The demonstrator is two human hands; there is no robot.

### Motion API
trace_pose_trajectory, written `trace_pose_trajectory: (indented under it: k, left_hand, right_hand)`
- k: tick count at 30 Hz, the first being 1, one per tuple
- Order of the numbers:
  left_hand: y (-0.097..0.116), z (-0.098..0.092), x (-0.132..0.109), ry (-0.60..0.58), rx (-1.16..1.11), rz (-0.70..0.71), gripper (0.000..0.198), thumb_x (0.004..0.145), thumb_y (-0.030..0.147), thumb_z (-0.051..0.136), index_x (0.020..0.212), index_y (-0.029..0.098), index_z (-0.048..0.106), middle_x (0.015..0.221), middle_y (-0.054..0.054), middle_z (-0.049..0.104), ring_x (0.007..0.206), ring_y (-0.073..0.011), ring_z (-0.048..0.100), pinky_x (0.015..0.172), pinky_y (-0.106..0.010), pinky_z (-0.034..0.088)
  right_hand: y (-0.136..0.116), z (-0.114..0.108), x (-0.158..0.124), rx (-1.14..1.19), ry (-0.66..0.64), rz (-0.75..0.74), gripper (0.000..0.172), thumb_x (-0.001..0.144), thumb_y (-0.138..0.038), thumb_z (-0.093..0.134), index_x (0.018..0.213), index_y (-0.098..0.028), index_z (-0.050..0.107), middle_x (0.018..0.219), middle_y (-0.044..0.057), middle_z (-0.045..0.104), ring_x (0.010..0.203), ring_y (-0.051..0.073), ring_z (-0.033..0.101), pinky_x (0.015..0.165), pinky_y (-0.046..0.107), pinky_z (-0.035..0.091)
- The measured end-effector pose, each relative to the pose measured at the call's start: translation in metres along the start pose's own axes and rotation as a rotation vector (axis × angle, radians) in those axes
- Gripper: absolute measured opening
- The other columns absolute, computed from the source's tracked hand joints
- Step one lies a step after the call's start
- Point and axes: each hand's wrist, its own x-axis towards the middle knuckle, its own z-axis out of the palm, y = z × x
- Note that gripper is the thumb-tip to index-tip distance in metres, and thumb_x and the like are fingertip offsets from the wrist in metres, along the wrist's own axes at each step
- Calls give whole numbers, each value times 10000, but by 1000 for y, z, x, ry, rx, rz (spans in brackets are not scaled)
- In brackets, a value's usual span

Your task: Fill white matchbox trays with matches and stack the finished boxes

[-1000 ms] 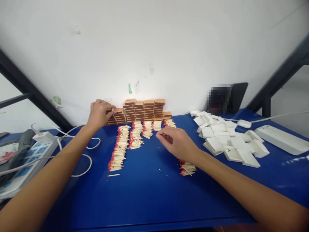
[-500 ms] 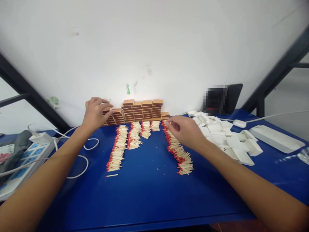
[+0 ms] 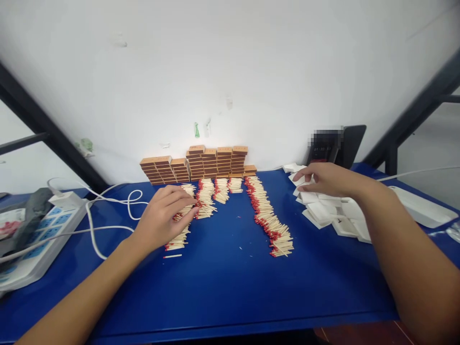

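Note:
My left hand [image 3: 165,215] hovers over the leftmost row of red-tipped matches [image 3: 176,247], its fingers curved and slightly apart from the thumb; nothing shows in it. It hides part of that row. At the right, my right hand [image 3: 325,178] reaches over a heap of white matchbox trays [image 3: 318,213], thumb and forefinger spread around the edge of one. Stacked orange-brown matchboxes [image 3: 156,170] line the wall behind the matches. A long match row [image 3: 266,208] runs toward me right of the middle, and shorter rows lie between.
A white power strip [image 3: 53,235] and looping white cables [image 3: 95,239] lie at the left beside a grey bag [image 3: 25,220]. A dark device with a screen [image 3: 323,146] leans at the back right. A white case [image 3: 424,206] lies at the right edge.
My left hand has come down from the matchbox stack to the left match rows. My right hand has moved right, from the long match row to the white trays.

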Motion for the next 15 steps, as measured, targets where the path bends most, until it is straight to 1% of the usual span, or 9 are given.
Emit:
trace_pose_trajectory:
  k: [4, 7, 9, 12, 15]
  left_hand:
    - [7, 4, 0, 17, -53, -15, 123, 997, 187, 731, 1111, 232, 726, 1006, -44, 802, 997, -233, 698, 914, -435, 576]
    - [12, 7, -1, 5, -77, -6, 115, 1006, 184, 715, 1114, 221, 729, 1004, -47, 800, 998, -232, 693, 902, -428, 576]
    - [14, 9, -2, 1, -89, -16, 105, 1014, 196, 706, 1113, 220, 733, 999, -47, 800, 997, -233, 691, 900, -430, 574]
    - [13, 10, -3, 3, -106, -39, 104, 1021, 202, 698, 1116, 221, 738, 987, -47, 798, 985, -230, 687, 899, -429, 573]
    - [13, 12, -4, 8, -121, -45, 106, 1013, 200, 709, 1114, 216, 736, 983, -50, 797, 986, -237, 686, 898, -433, 577]
  right_hand:
    - [1, 11, 7, -11, 3, 19, 30, 847, -211, 846, 842, -186, 863, 806, 118, 772, 645, 210, 637, 650, 372, 423]
    - [1, 15, 10, -13, 54, 24, 127, 876, -154, 780, 762, -189, 823, 743, 101, 751, 613, 198, 606, 645, 375, 392]
    - [-1, 15, 10, -7, 107, 17, 143, 888, -158, 763, 751, -188, 792, 733, 98, 743, 612, 194, 592, 652, 376, 386]
    - [-8, 11, 8, 5, 218, -1, 133, 917, -225, 762, 791, -183, 753, 802, 129, 758, 678, 216, 607, 680, 381, 397]
    - [-22, 7, 8, 33, 337, -13, 140, 976, -290, 705, 909, -175, 751, 889, 153, 768, 760, 244, 631, 710, 386, 417]
